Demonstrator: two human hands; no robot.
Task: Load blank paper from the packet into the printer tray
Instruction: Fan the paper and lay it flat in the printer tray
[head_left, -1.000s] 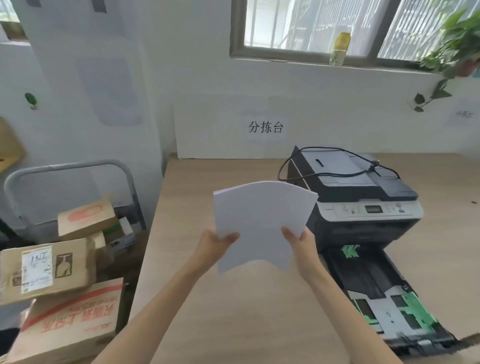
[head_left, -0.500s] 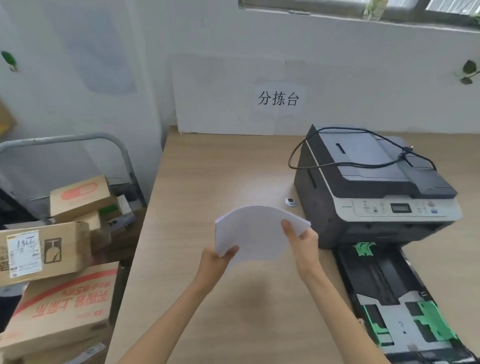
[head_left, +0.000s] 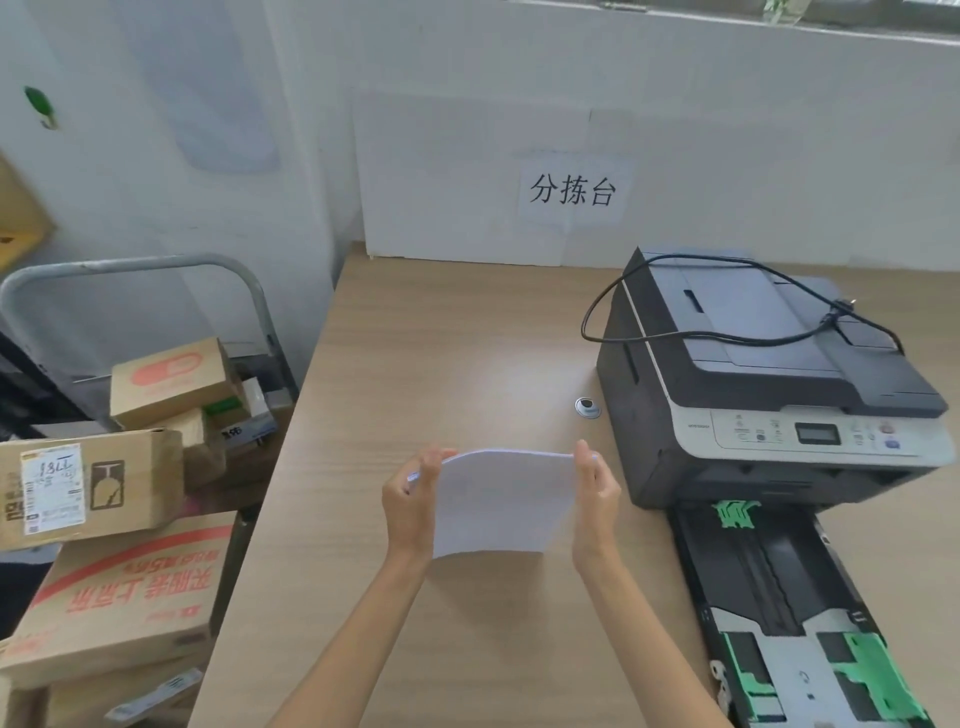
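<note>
Holding the paper stack (head_left: 501, 501) bowed above the table (head_left: 415, 364), left hand (head_left: 410, 506) and right hand (head_left: 595, 501) each clasp a side edge; loose sheets could fan or snag on green guides in the empty tray (head_left: 779, 587)

The stack of paper (head_left: 501, 501) is plain white, unprinted. The table (head_left: 441, 364) shows a pale tan wood grain. The printer (head_left: 753, 384) is dark grey with a light grey control strip; its cable (head_left: 727, 338) is black. The pulled-out tray (head_left: 789, 613) is black inside with bright green guides. The cardboard boxes (head_left: 119, 587) are brown, some printed in red, lettering perhaps orange-tinted in places.
</note>
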